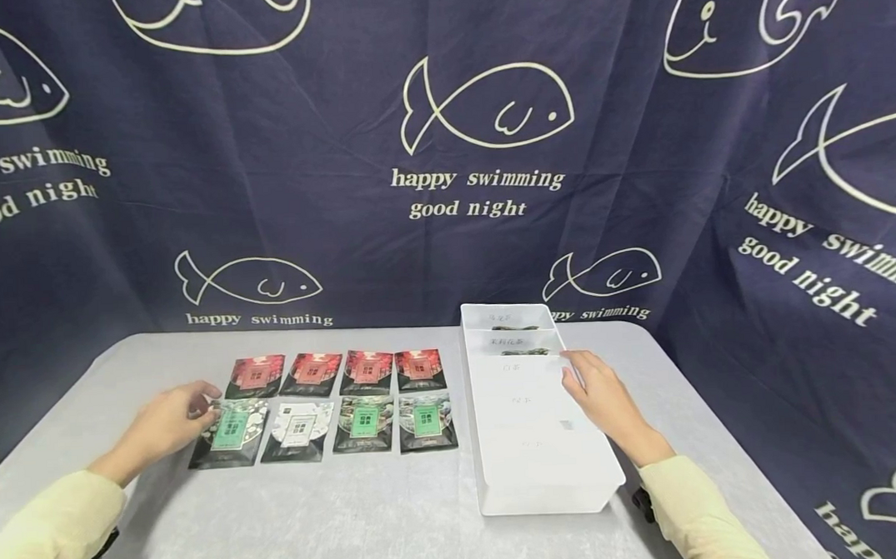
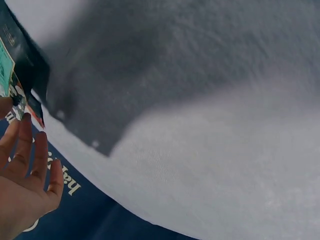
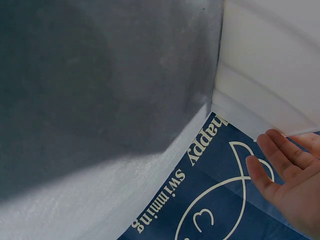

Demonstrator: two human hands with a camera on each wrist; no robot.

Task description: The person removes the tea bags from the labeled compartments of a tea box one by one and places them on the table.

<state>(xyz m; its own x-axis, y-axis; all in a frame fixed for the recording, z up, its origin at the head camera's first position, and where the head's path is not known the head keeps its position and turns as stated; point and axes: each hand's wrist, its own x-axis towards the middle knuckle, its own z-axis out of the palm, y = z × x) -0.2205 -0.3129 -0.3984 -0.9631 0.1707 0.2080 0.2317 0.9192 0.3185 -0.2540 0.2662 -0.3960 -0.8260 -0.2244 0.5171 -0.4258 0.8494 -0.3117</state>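
At the front row's left end lies a black tea packet with a green label and white flowers. My left hand pinches its upper left corner between thumb and fingers; in the left wrist view that corner shows at the fingertips. My right hand is at the right rim of a long white divided box, fingers loosely extended. The right wrist view shows those fingers along the outer wall of the box. Dark packets peek out of the two rear compartments.
Beside the held packet lie a white-label packet and two green-label packets. Behind them runs a row of several red packets. All lie on a grey table with a dark blue fish-print curtain around it.
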